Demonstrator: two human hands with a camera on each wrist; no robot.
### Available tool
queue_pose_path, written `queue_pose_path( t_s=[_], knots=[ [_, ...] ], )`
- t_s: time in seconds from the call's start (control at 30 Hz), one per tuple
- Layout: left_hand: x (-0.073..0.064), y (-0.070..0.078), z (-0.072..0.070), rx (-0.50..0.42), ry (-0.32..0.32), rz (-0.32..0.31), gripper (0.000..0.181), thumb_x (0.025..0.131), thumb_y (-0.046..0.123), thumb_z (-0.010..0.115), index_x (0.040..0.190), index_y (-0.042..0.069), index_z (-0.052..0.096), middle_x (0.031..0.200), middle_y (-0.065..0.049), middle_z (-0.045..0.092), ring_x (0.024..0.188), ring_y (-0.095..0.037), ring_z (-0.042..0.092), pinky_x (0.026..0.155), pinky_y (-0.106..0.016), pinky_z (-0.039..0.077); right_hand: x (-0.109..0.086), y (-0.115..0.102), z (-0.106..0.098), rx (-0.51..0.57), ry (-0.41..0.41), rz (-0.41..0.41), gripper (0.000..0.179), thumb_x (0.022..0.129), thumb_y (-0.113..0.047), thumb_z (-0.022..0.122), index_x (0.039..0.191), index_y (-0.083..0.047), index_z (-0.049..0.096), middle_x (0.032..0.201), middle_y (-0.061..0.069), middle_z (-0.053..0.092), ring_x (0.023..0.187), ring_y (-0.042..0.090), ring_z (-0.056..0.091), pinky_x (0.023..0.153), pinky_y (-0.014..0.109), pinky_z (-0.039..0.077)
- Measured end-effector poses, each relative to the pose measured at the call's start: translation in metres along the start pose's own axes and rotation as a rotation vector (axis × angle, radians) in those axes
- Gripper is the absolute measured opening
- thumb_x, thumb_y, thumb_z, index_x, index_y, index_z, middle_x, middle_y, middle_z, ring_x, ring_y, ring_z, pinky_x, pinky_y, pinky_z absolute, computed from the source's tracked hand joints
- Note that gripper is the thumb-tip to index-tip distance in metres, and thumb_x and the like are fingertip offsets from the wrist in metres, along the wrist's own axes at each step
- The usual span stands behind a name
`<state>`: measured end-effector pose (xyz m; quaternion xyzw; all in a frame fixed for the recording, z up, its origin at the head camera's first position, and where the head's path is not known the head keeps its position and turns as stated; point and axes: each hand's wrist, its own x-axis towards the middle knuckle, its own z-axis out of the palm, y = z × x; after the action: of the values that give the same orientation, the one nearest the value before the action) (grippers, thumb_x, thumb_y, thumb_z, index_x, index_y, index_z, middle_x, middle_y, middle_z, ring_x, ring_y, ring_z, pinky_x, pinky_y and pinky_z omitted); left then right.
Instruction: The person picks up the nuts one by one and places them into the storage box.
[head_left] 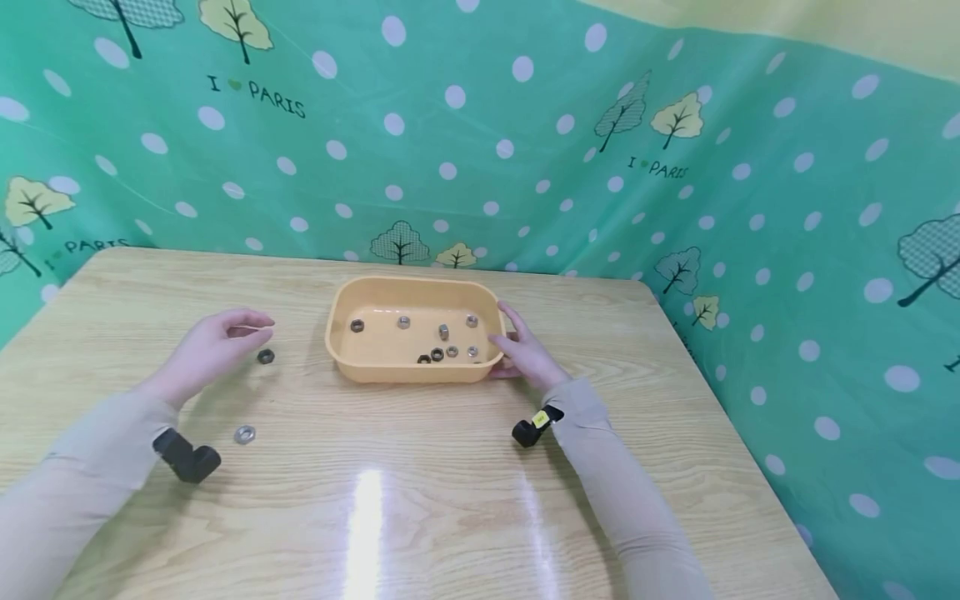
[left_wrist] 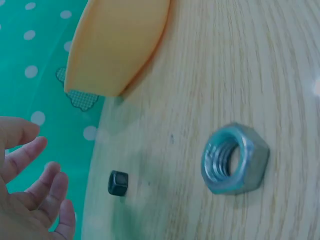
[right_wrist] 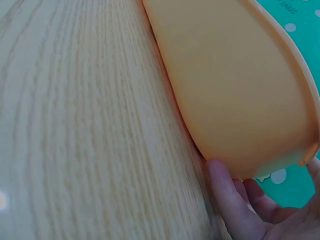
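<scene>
At the right end of a pale orange plastic bin [head_left: 408, 374], my right hand [head_left: 527, 354] grips the wall, with a fingertip over the rim. In the right wrist view the thumb and other fingers lie against the outside of the bin [right_wrist: 235, 85]. My left hand [head_left: 225, 337] is held over the table left of the bin, fingers loosely bent and nothing between them. Just by its fingertips lies a dark hex nut [head_left: 266, 356]. Nearer the front, below the left wrist, lies a larger-looking silver hex nut [head_left: 244, 434].
Several silver and dark nuts lie spread on the bin's floor, among them a dark nut [head_left: 357, 326] at the left and a silver nut [head_left: 444, 332] near the middle. A green dotted cloth [head_left: 450, 167] hangs behind the wooden table [head_left: 420, 500] and along its right side.
</scene>
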<state>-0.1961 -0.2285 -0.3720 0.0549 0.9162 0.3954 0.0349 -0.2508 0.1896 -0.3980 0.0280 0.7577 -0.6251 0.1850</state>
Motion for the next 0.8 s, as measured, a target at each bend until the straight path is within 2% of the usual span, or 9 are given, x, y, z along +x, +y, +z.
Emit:
queue_pose_path(
  t_s=[0.33, 0.57, 0.8],
  knots=[
    [0.002, -0.013, 0.001, 0.010, -0.017, -0.021, 0.047, 0.099, 0.034, 0.046, 0.128, -0.002, 0.050, 0.123, -0.028, 0.055, 0.110, -0.038, 0.051, 0.084, -0.036, 0.042, -0.003, -0.001, 0.000, -0.007, -0.001, -0.001, 0.070, 0.096, -0.015, 0.052, 0.150, -0.041, 0.015, 0.136, 0.026, 0.035, 0.109, 0.045, 0.057, 0.079, 0.047, 0.059],
    [0.004, -0.019, 0.002, 0.007, -0.046, -0.033, 0.049, 0.099, 0.033, 0.047, 0.130, -0.005, 0.047, 0.126, -0.031, 0.052, 0.114, -0.044, 0.050, 0.091, -0.051, 0.043, -0.001, 0.000, 0.000, -0.017, 0.003, -0.004, 0.069, 0.096, -0.015, 0.051, 0.150, -0.041, 0.015, 0.133, 0.025, 0.037, 0.105, 0.043, 0.059, 0.077, 0.046, 0.060],
    [0.006, -0.028, 0.001, 0.033, -0.071, -0.003, 0.048, 0.098, 0.028, 0.050, 0.130, -0.008, 0.045, 0.129, -0.036, 0.047, 0.114, -0.051, 0.049, 0.094, -0.062, 0.041, 0.000, 0.002, -0.001, -0.014, -0.001, -0.014, 0.069, 0.097, -0.015, 0.051, 0.150, -0.041, 0.015, 0.133, 0.026, 0.038, 0.103, 0.041, 0.061, 0.076, 0.046, 0.060]
  ],
)
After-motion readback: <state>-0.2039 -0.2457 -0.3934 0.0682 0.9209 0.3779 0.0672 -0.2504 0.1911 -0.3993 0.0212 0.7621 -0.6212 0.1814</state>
